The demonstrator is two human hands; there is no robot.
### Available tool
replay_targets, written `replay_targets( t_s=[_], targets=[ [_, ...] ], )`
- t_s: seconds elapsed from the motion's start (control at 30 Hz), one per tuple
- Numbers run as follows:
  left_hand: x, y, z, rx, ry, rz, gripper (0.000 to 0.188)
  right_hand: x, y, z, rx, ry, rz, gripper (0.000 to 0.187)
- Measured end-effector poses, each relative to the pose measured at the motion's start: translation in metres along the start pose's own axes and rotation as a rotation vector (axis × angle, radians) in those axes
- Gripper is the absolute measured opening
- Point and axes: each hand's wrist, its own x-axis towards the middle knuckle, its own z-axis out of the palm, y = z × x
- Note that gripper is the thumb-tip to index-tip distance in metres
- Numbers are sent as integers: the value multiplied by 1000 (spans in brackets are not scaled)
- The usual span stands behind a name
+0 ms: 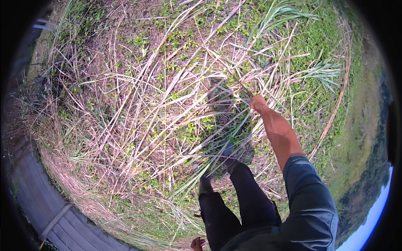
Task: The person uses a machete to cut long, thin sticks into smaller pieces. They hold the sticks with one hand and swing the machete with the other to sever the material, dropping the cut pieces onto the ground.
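My right hand (258,103) is stretched out ahead and closed around the slim dark handle of a tool (245,88). The tool slants forward and left from my fist. Its far end runs in among dry stalks, so its shape there is hard to make out. Cut stalks (180,79) lie crisscrossed on the ground in front of me, mostly dry and tan. Some long green blades (205,169) lie across my feet. My left hand (197,244) hangs low at the bottom edge, only partly in view. Its fingers are loosely bent and a little apart, with nothing seen in them.
A grey plank walkway (83,228) curves along the lower left. Leafy green tufts (284,12) lie at the upper right, with another tuft (324,73) below them. Low green plants (310,37) cover the ground on the right. My boots (228,152) stand among the stalks.
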Motion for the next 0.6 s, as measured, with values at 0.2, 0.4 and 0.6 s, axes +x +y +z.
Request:
replay_targets(
  t_s=[0.2, 0.4, 0.6],
  targets=[
    [-8, 19, 24, -14, 24, 40, 31, -103, 90, 40, 178, 133, 156, 36],
    [-26, 108, 77, 53, -82, 145, 28, -58, 33, -63, 426, 228, -35, 27],
    [-20, 133, 84, 99, -106, 244, 31, -18, -154, -349, 809, 1092, -750, 17]
  ],
)
